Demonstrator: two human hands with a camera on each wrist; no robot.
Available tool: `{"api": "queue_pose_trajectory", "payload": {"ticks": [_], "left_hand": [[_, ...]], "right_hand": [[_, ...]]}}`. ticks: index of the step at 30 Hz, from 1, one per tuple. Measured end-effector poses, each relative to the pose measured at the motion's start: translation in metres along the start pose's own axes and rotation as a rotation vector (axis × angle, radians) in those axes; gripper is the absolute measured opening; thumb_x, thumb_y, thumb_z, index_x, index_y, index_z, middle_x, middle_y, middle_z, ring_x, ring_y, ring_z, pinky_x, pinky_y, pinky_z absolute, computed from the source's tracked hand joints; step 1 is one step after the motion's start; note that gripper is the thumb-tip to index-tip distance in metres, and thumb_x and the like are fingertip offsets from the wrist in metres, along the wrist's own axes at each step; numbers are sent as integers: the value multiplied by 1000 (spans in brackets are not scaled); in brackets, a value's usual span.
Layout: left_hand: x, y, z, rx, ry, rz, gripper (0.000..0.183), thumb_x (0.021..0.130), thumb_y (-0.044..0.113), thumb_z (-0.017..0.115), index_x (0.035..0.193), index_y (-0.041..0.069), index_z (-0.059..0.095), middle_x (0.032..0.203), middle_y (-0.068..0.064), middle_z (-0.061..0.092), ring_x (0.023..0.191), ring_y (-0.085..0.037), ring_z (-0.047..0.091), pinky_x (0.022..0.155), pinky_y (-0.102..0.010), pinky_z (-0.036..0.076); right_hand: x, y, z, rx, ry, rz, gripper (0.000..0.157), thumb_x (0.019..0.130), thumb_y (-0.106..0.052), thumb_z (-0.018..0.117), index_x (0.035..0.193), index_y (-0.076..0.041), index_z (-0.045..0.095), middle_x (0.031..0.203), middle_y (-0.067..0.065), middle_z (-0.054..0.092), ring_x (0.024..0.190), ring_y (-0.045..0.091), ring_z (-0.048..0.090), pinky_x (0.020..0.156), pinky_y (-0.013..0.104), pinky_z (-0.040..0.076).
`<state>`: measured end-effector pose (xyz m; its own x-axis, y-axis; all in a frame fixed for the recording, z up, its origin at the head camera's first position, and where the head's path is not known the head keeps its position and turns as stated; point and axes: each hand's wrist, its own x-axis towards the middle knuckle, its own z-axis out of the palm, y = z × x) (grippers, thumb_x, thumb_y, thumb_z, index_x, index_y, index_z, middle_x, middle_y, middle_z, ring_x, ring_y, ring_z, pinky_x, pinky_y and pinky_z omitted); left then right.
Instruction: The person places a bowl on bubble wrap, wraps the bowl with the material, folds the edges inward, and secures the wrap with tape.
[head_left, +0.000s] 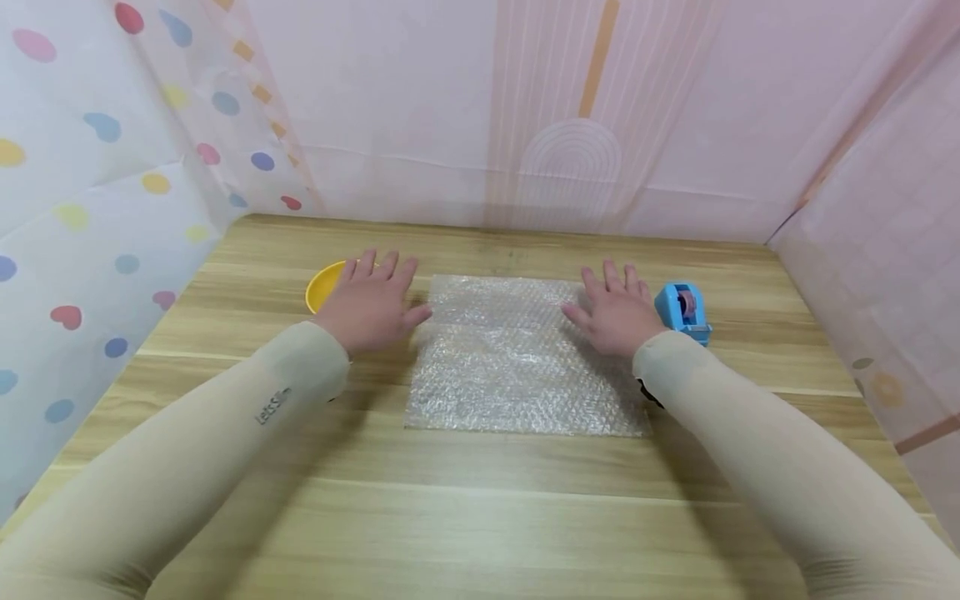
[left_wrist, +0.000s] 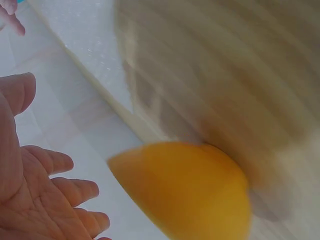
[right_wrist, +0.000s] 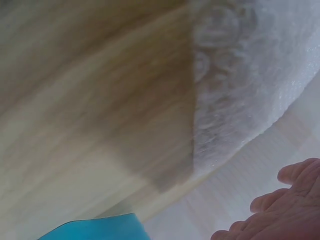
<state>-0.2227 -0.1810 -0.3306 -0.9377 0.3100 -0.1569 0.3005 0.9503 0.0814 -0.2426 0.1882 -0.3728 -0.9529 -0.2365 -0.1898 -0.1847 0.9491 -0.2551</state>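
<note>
- Left sleeve (head_left: 225, 433): "Let'sSl…", ending blurred.
- Bowl (head_left: 321, 287), far left, partly behind left hand (head_left: 371, 304); contents hidden.
- Dispenser (head_left: 697, 331), right, holding tape (head_left: 686, 303).
- Bubble wrap (head_left: 510, 358), centre.
- Left hand, right hand (head_left: 618, 315): fingers spread wide.

- Tabletop (head_left: 480, 517): light wood-grain surface, pale and darker bands running roughly lengthwise; a glare patch shows on its near part.
- Bubble wrap sheet (head_left: 517, 375): clear, roughly rectangular, spread flat at the middle of the tabletop; near edge roughly parallel to the grain.
- Yellow bowl (head_left: 321, 287): stands upright on its base, left of the sheet and apart from it.
- Blue tape dispenser (head_left: 697, 321): rests right of the sheet, near its edge, not touching.
</note>
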Motion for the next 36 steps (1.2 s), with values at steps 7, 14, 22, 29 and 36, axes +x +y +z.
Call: {"api": "queue_pose_trajectory", "payload": {"ticks": [7, 14, 22, 29, 36], "left_hand": [[-18, -21, 3, -5, 1, -5, 89, 104, 54, 56, 168, 5, 18, 174, -27, 17, 159, -55, 6, 130, -70, 6], [-31, -43, 9, 57, -2, -1, 84, 103, 48, 60, 164, 0, 28, 170, -29, 26, 157, -54, 18, 127, -74, 13], [-40, -64, 15, 136, 13, 38, 60, 102, 30, 67, 152, 0, 51, 154, -27, 54, 147, -54, 40, 123, -76, 20], [-40, -66, 19, 157, 71, 96, 25, 99, 6, 67, 123, 9, 75, 118, -19, 78, 112, -40, 71, 117, -73, 36], [-38, -65, 23, 161, 75, 92, 24, 101, 2, 61, 118, 7, 76, 113, -16, 79, 98, -32, 74, 115, -67, 43]], "right_hand": [[-8, 4, -1, 6, 2, -1, 85, 108, -65, 34, 171, -14, 7, 176, 23, -8, 160, 52, -15, 130, 70, -4], [-13, 6, -2, -16, -3, -14, 85, 108, -64, 33, 171, -13, 7, 176, 25, -6, 160, 54, -12, 129, 72, -3], [-15, 10, -2, -12, -28, -23, 84, 109, -62, 35, 171, -13, 7, 176, 25, -6, 160, 53, -12, 129, 71, -3], [-14, 12, 1, -64, -90, -54, 82, 111, -58, 34, 169, -6, 11, 175, 28, 0, 161, 51, -2, 133, 63, 3], [-14, 14, 1, -75, -116, -62, 81, 111, -57, 34, 169, -4, 11, 175, 29, 1, 162, 50, -1, 134, 61, 2]]}}
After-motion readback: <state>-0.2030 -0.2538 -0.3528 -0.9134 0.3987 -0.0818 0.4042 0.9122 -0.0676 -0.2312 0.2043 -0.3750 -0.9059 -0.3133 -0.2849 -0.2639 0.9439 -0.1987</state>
